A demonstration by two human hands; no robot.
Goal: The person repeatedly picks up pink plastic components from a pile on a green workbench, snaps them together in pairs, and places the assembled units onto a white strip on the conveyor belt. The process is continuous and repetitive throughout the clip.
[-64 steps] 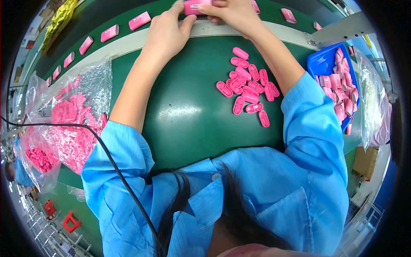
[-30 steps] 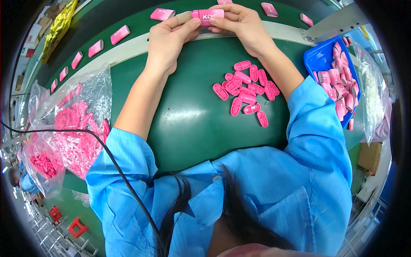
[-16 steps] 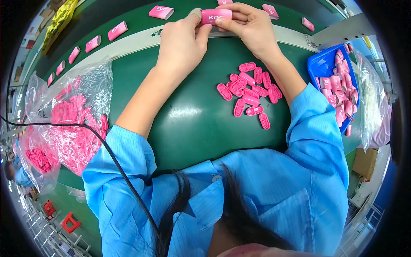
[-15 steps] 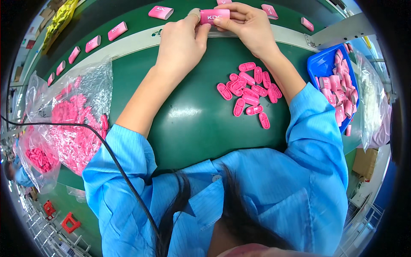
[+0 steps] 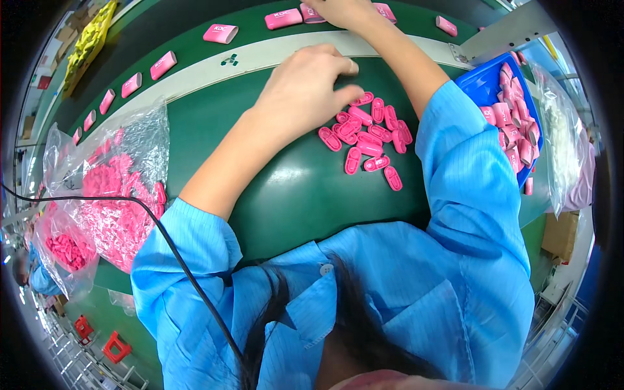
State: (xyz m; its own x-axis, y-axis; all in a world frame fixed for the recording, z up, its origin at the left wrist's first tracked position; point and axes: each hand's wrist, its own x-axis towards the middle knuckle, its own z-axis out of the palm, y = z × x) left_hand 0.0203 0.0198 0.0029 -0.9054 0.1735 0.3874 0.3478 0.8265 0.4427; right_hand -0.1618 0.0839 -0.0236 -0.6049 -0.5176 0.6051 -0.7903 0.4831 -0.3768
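My left hand (image 5: 309, 84) hovers at the upper edge of a small pile of pink oval caps (image 5: 369, 144). Its thumb and forefinger are apart, the thumb tip beside the topmost caps, and no held piece shows. My right hand (image 5: 344, 12) reaches over the belt at the top of the view, its fingers partly cut off by the picture's edge. Close under it lies a pink flattened sleeve (image 5: 312, 14) with white print; whether the fingers grip it is hidden. Another pink sleeve (image 5: 284, 19) lies just to the left.
More pink sleeves (image 5: 220, 33) lie spaced along the dark green belt beyond a pale rail (image 5: 260, 56). Clear bags of pink parts (image 5: 107, 188) stand at left, crossed by a black cable (image 5: 162, 224). At right are a blue bin (image 5: 478, 83) of sleeves and a metal bracket (image 5: 507, 32).
My hands have parted from the pink sleeve they held together. The left came down to the caps; the right moved up over the belt. Sleeves on the belt have shifted left.
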